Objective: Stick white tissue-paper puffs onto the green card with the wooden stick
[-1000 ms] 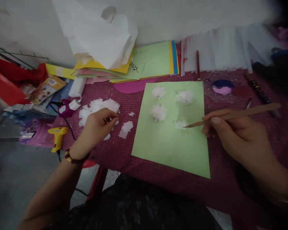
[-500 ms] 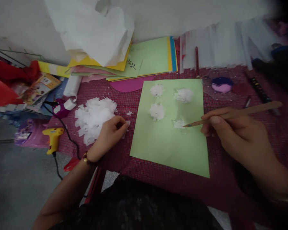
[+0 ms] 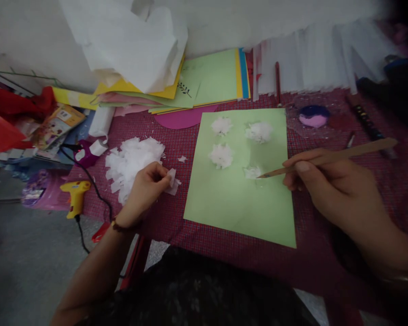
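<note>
My left hand [image 3: 150, 183] pinches a small square of white tissue paper [image 3: 172, 183] between thumb and fingers, at the right side of a heap of white paper squares [image 3: 131, 158]. My right hand [image 3: 333, 181] grips a pointed wooden stick [image 3: 347, 151]. The stick's tip meets a small white paper tuft [image 3: 253, 172] on the green sheet [image 3: 238, 208]. Fuller white paper puffs sit above it on the same sheet: one at upper right [image 3: 259, 131] and two at the left, one of them here [image 3: 221, 155].
A yellow glue gun [image 3: 75, 195] with a dark cord lies at the table's left edge. Coloured sheets [image 3: 217, 77] and crumpled white paper [image 3: 132, 40] are stacked behind. White strips [image 3: 302, 59] line the back right, near a dish of purple and pink [image 3: 313, 117].
My left hand has drawn back slightly left, and the tissue square in it shows more fully. My right hand keeps the stick's tip at the small tuft.
</note>
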`<action>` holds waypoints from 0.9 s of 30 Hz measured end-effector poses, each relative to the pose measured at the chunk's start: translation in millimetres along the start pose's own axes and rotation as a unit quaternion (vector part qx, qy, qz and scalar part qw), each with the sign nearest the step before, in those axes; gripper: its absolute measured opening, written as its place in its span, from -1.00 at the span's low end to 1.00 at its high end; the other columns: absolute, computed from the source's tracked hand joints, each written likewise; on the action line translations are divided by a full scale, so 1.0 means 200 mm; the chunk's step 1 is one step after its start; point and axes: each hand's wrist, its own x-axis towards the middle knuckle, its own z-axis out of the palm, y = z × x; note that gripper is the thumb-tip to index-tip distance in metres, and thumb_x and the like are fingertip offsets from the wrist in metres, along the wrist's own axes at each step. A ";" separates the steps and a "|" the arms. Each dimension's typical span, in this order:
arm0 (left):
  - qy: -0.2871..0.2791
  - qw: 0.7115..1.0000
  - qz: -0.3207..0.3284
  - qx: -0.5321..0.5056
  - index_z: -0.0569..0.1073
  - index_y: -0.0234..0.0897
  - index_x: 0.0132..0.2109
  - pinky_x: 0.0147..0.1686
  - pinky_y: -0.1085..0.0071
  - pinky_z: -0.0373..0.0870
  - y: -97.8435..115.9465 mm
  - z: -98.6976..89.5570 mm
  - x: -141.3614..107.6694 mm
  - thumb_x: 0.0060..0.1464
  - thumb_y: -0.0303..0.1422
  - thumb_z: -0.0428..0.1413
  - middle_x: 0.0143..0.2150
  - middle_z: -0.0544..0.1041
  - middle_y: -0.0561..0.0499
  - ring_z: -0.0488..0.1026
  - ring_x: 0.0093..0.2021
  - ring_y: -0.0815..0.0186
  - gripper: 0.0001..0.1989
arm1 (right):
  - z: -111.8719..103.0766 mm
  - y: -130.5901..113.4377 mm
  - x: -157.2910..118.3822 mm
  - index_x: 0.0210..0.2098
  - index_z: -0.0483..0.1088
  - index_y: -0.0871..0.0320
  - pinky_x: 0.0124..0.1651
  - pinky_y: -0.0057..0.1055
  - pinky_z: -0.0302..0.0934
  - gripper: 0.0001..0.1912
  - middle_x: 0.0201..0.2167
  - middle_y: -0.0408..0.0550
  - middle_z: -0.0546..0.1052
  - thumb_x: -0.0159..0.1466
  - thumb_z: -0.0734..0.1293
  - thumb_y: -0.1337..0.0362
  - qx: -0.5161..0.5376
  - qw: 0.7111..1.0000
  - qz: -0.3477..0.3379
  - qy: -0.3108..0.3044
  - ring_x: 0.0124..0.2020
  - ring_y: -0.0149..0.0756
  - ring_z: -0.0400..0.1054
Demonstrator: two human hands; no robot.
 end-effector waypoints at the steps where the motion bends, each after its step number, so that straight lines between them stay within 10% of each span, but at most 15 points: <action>1: 0.011 1.000 0.002 -0.015 0.36 -0.28 -0.37 -0.50 0.53 0.32 0.00 0.00 -0.01 -0.04 -0.40 0.23 -0.47 0.42 0.10 0.36 -0.50 0.45 -0.84 | 0.00 0.00 0.00 -0.32 0.47 0.08 -0.44 -0.43 0.27 -0.79 -0.49 -0.18 0.49 0.37 0.24 0.18 -0.001 1.000 -0.002 -0.001 -0.49 -0.43 0.38; 6: 0.047 0.998 0.035 -0.008 0.46 -0.24 -0.05 -0.41 0.51 0.36 0.01 -0.04 -0.03 -0.10 -0.41 0.27 -0.35 0.44 0.10 0.40 -0.41 0.43 -0.60 | 0.00 0.00 0.01 -0.28 0.47 0.09 -0.43 -0.42 0.27 -0.81 -0.50 -0.18 0.49 0.36 0.24 0.18 0.004 1.000 -0.002 -0.005 -0.49 -0.42 0.37; 13: 0.117 0.952 0.180 0.218 0.48 -0.25 -0.39 -0.33 0.45 0.34 -0.01 -0.04 -0.08 -0.02 -0.49 0.16 -0.36 0.50 0.05 0.41 -0.35 0.36 -0.95 | 0.00 -0.01 0.00 -0.36 0.46 0.09 -0.44 -0.43 0.25 -0.78 -0.50 -0.19 0.50 0.36 0.25 0.19 -0.006 1.000 -0.015 0.006 -0.50 -0.43 0.37; 27: 0.068 0.995 0.039 0.058 0.52 -0.31 -0.22 -0.23 0.39 0.47 -0.01 0.03 -0.12 0.01 -0.30 0.25 -0.25 0.57 -0.07 0.51 -0.25 0.30 -0.80 | 0.00 -0.01 0.00 -0.35 0.46 0.09 -0.42 -0.41 0.25 -0.77 -0.50 -0.19 0.48 0.37 0.24 0.17 0.003 1.000 -0.012 -0.008 -0.49 -0.41 0.38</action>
